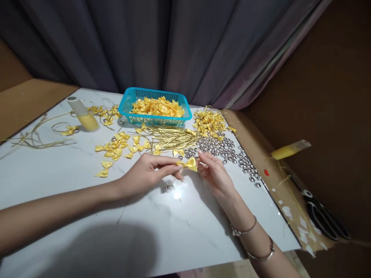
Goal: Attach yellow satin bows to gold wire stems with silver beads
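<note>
My left hand (150,170) pinches a yellow satin ribbon bow (190,164) by its left end, above the white marbled tabletop (87,210). Curled close to the bow's right end is my right hand (214,173), thumb and fingers drawn together. What its fingertips grip, if anything, is too small to make out. Beneath my left fingers lies a small silvery piece (167,188) on the table. Just beyond both hands are a bundle of gold twist ties (171,138) and many silver domed button-like pieces (216,146).
A blue basket (155,122) full of yellow bows stands at the back. Loose bows (116,146) lie left of the ties, a bow pile (210,121) to the right. A thread cone (84,114) stands at left. Scissors (321,216) and another cone (291,149) are at right.
</note>
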Action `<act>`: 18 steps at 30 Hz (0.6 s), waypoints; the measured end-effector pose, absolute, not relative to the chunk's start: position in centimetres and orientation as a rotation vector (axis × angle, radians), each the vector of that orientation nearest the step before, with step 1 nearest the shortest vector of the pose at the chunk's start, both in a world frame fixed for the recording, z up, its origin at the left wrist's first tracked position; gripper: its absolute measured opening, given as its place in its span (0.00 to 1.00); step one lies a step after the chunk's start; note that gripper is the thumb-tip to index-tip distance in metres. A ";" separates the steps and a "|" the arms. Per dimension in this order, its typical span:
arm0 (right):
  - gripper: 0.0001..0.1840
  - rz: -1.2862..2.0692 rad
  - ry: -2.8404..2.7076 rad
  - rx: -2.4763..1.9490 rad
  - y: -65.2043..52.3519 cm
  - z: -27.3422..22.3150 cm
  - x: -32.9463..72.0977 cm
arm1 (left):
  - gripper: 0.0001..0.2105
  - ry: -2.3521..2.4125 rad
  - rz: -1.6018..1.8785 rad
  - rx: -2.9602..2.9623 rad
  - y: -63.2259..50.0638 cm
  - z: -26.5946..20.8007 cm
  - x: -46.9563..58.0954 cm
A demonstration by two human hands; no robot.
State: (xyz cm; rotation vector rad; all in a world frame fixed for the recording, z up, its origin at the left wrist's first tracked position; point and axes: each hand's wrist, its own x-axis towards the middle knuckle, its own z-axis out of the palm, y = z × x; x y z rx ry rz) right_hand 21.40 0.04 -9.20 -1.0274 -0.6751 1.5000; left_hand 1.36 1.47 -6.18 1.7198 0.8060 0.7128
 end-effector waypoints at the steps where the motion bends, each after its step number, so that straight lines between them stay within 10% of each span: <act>1: 0.11 1.482 -0.672 -1.025 0.1 -9.2 21.6 | 0.11 0.828 0.701 1.690 1.4 -6.2 1.4; 18: 0.06 1.428 -0.512 -0.882 0.7 -8.5 24.0 | 0.14 0.766 0.609 1.487 2.3 -5.8 1.2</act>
